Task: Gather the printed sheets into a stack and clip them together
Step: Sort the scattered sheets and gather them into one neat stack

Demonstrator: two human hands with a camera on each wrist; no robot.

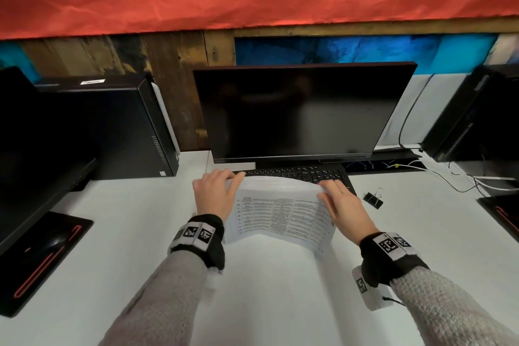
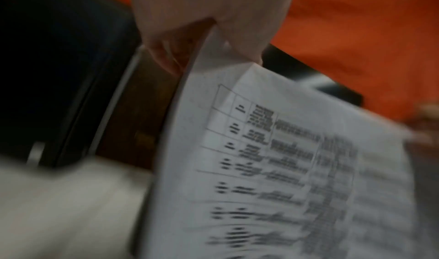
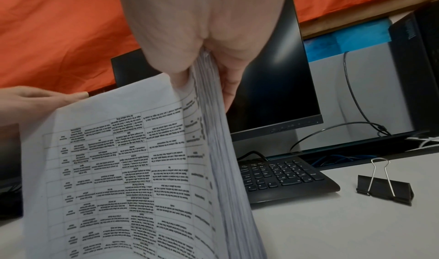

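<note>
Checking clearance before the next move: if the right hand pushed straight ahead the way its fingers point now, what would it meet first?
Probably the keyboard. The right hand grips the stack of printed sheets with fingers pointing toward it, the monitor behind. Depth is unclear.

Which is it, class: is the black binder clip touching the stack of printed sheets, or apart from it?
Apart. The right wrist view shows bare white desk between the binder clip and the stack of printed sheets; the head view shows the clip lying beyond the right hand.
</note>
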